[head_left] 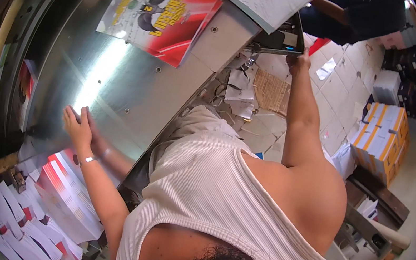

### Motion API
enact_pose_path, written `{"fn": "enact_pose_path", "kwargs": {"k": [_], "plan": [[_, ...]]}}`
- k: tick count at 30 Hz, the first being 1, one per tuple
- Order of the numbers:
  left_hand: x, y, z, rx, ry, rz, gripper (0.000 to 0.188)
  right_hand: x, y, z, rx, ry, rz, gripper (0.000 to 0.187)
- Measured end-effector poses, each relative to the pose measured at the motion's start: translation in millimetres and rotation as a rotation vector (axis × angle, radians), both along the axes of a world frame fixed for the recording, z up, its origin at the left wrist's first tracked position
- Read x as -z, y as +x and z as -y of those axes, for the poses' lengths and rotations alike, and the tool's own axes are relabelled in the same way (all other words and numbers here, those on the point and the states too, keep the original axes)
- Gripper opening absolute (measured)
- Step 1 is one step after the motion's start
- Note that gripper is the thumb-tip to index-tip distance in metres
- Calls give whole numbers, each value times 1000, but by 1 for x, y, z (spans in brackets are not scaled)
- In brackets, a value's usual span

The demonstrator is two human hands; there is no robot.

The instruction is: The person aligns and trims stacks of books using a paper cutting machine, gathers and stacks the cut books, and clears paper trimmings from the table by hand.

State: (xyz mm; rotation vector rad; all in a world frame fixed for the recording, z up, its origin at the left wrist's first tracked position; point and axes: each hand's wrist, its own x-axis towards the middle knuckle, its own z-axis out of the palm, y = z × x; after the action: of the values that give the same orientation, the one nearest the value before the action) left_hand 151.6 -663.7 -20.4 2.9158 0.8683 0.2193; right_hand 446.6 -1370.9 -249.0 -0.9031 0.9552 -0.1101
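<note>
My left hand lies on the shiny metal tabletop, fingers stretched out and holding nothing. A silvery band circles that wrist. Far to the right, my right arm reaches out, and my right hand closes on the front corner of a dark open drawer beside the table's edge. Small dark items sit inside the drawer; some of it hides beneath a stack of printed sheets. Another stack of red and white booklets rests on the metal top, beyond my left hand.
Bundled booklets and white paper stacks stand at the lower left. A person in dark clothes is at the far right. Orange-striped cartons stand on the right. Cardboard and paper scraps litter the tiled floor.
</note>
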Motion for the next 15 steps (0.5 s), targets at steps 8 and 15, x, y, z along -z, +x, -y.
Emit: {"fn": "enact_pose_path", "kwargs": {"k": [8, 15], "plan": [[7, 3, 18, -62, 34, -52, 83, -43, 25, 29, 83, -131, -125, 51], [7, 4, 35, -118, 45, -60, 82, -56, 2, -23, -124, -1313, -11, 108]]}}
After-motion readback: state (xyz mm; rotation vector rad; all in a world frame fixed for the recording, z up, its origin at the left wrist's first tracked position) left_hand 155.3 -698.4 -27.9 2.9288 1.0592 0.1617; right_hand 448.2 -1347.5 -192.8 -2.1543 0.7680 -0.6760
